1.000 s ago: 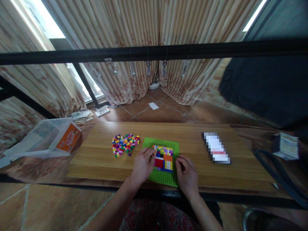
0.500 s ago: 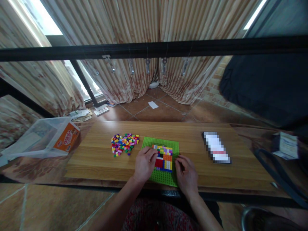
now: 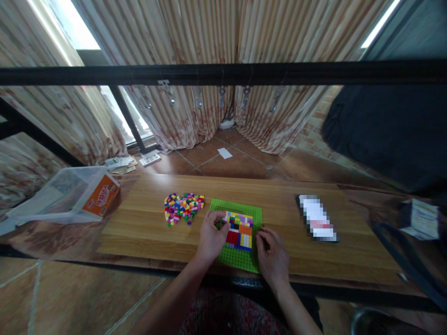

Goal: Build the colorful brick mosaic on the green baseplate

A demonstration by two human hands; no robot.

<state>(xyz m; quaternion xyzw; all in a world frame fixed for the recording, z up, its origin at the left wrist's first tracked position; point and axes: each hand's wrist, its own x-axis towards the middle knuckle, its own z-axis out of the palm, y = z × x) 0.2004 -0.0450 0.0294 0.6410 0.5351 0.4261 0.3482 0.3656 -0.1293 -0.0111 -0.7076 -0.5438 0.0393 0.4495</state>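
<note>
A green studded baseplate (image 3: pixel 239 264) lies on the wooden board, with a block of colourful building bricks (image 3: pixel 244 229) built up on its middle. My left hand (image 3: pixel 210 236) is over the plate's left side, at the left edge of the bricks. Its thumb and forefinger are apart, and I see no brick between them. At the plate's right edge, my right hand (image 3: pixel 274 253) has curled fingers and grips the rim by thumb and fingertips. A loose pile of small coloured bricks (image 3: pixel 183 207) lies left of the plate.
A phone (image 3: pixel 317 218) with a blurred screen lies on the right of the wooden board (image 3: pixel 139 237). Beyond the board's left end stands a clear plastic box (image 3: pixel 64 197) with an orange label. A black rail (image 3: pixel 209 74) crosses in front of curtains (image 3: pixel 188 37).
My left thumb and forefinger have parted from a pinch over the bricks. My right hand stays at the plate's edge. The whole view has shifted slightly.
</note>
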